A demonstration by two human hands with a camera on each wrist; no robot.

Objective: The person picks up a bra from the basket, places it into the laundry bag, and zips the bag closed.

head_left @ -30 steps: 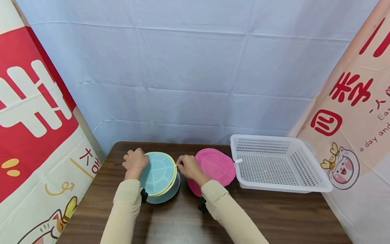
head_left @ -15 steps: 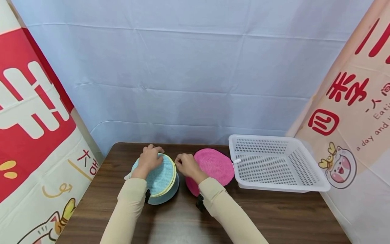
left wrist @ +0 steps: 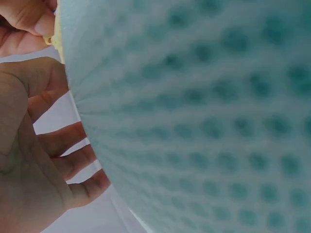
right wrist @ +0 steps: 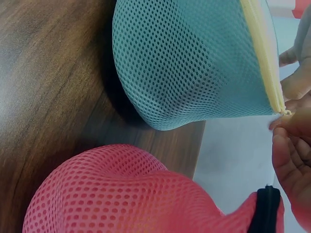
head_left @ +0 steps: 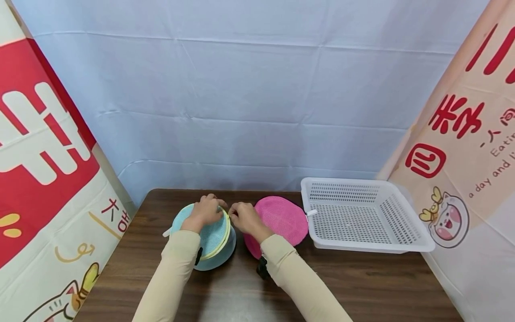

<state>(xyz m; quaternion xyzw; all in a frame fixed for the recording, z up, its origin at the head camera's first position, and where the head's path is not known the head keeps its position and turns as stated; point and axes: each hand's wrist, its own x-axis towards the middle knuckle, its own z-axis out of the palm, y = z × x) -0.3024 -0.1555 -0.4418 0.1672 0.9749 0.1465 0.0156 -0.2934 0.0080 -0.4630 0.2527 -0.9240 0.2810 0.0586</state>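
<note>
A light blue mesh laundry bag [head_left: 213, 236] with a yellow zipper edge [head_left: 226, 237] stands on the table, bulging out below its round top. My right hand [head_left: 245, 217] pinches the bag's edge at the end of the zipper [right wrist: 281, 108]. Over the bag's far side lies my left hand [head_left: 206, 211], its fingers spread and reaching past the mesh edge in the left wrist view. A pink mesh bag [head_left: 281, 218] lies just right of the blue one, partly behind my right forearm. The zipper slider is too small to make out.
A white perforated plastic basket [head_left: 368, 248] stands at the right on the brown table [head_left: 374, 286]. The pink bag's white tag [head_left: 311, 213] overlaps its left rim. A pale blue cloth [head_left: 249, 89] hangs behind the table.
My left hand has moved right across the top of the blue bag, from its left side to near my right hand. A white tag at the bag's left has come into view.
</note>
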